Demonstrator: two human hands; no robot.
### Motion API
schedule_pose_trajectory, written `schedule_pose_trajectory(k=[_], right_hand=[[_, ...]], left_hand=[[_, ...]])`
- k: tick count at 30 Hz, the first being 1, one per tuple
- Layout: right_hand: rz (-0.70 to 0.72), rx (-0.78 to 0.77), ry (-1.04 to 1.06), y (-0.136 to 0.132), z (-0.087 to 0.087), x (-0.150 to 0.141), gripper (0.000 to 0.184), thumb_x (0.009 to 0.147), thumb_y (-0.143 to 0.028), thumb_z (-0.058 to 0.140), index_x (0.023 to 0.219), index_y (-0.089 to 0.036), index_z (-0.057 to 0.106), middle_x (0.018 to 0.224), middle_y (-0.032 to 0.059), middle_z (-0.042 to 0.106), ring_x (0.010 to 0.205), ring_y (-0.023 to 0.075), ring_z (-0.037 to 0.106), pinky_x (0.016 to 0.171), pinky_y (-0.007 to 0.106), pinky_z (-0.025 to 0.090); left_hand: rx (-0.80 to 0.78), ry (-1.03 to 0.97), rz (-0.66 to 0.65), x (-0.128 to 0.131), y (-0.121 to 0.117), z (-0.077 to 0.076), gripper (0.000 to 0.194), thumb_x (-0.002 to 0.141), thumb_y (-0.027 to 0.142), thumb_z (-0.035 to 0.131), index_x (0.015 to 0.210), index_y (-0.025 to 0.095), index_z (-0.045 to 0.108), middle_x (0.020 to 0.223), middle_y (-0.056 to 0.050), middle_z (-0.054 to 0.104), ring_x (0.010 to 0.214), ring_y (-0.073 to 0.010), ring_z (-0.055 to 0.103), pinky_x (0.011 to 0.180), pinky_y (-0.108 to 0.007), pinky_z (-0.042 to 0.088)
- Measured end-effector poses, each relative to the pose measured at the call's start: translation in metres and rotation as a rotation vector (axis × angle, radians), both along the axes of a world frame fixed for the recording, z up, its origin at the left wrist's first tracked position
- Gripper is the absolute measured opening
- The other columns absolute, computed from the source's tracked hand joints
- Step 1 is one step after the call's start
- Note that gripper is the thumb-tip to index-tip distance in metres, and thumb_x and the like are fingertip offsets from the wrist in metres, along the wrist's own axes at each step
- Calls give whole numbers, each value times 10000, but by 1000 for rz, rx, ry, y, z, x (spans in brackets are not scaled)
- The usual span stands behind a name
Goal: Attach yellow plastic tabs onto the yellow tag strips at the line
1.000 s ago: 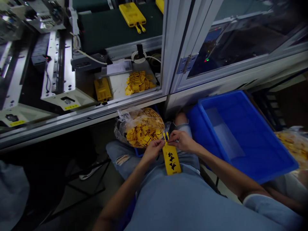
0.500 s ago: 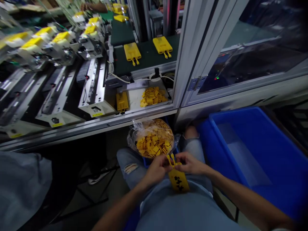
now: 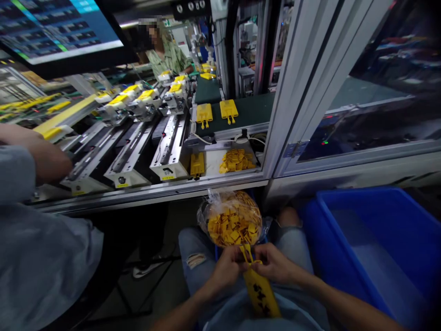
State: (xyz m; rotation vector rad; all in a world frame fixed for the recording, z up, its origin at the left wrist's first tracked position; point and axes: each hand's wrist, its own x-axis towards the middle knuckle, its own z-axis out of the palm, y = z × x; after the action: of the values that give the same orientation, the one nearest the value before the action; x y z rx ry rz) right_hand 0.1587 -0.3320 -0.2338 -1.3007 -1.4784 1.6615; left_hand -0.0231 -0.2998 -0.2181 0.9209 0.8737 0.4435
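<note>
Both my hands meet over my lap, holding a long yellow plastic tag (image 3: pixel 260 294) printed with black characters. My left hand (image 3: pixel 225 272) and my right hand (image 3: pixel 272 264) pinch its thin forked prongs (image 3: pixel 248 255) between their fingertips. The tag's wide end hangs down against my blue shirt (image 3: pixel 234 312). Just beyond my hands, a clear plastic bag (image 3: pixel 230 219) of loose yellow pieces rests on my ripped jeans (image 3: pixel 196 262).
A blue plastic crate (image 3: pixel 372 239) stands to my right. Ahead runs an aluminium-framed machine line (image 3: pixel 168 151), with yellow tags on a green belt (image 3: pixel 241 110) and a yellow pile on a white tray (image 3: pixel 237 162). A co-worker's arm (image 3: pixel 37 156) enters at left; another person (image 3: pixel 165 55) stands beyond.
The view has tilted upward, so my hands and the tag sit lower in the picture and more of the line shows. A co-worker's arm has come in at left. Both hands still hold the tag.
</note>
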Motion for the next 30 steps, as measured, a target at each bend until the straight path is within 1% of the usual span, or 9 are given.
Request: schedule_pose_trajectory(k=[6,9,11,14,17,20,22,26,30], right_hand=[[247,7,-86,38,11,11,260,787,-371,648,673,-143,597,588,-42,505,538,82,391,488,196,268],[108,248,-248,93,35,23,293,852,-416,635,761,-145,697,690,2,650,627,127,539,577,214,377],[-60,452,-384,137,54,29,303,893,-411,601,794,-148,716,755,30,698,705,161,601,655,239,415],[-196,613,-661,198,76,31,253,919,-342,581,865,-148,735,859,63,732,804,189,648,721,251,436],[-207,603,-871,244,86,26,230,926,-267,557,996,-152,744,1024,89,735,960,200,660,816,240,450],[-193,578,-944,273,85,16,243,892,-200,571,1051,-128,739,1110,139,712,1068,236,641,898,260,450],[-172,545,-972,285,82,11,261,847,-162,606,1067,-123,740,1111,160,709,1078,256,645,908,275,462],[-127,471,-973,298,74,4,285,800,-150,654,1068,-150,752,1036,154,733,1004,262,686,844,275,500],[-122,442,-930,304,68,2,291,792,-146,662,1067,-170,753,993,137,745,962,261,703,772,259,506]], left_hand=[[98,46,-275,-19,13,17,406,662,339,825,1008,150,732,915,-38,714,840,-188,625,783,-268,478],[264,208,-371,-30,36,50,369,711,369,796,984,128,732,923,-48,722,842,-203,636,744,-264,499],[370,262,-323,-39,57,83,316,758,367,755,953,121,722,933,-62,729,850,-211,652,741,-267,517],[610,284,-92,-53,94,134,311,800,361,718,999,125,680,971,-79,726,884,-215,668,790,-290,537],[1046,470,145,-63,139,157,231,805,309,699,965,148,655,1009,-74,713,891,-206,663,808,-296,534],[1438,679,185,-69,194,146,216,807,176,632,1022,160,632,1099,-98,672,989,-217,631,894,-330,516],[1549,848,115,-71,231,130,310,777,83,593,1082,141,600,1137,-132,635,1073,-236,587,947,-352,496],[1500,1195,-100,-73,280,106,310,794,4,504,1067,129,582,1180,-154,612,1196,-245,512,1012,-351,454],[1396,1323,-185,-77,293,99,286,854,18,452,1073,98,617,1110,-183,660,1121,-274,590,950,-372,485]])
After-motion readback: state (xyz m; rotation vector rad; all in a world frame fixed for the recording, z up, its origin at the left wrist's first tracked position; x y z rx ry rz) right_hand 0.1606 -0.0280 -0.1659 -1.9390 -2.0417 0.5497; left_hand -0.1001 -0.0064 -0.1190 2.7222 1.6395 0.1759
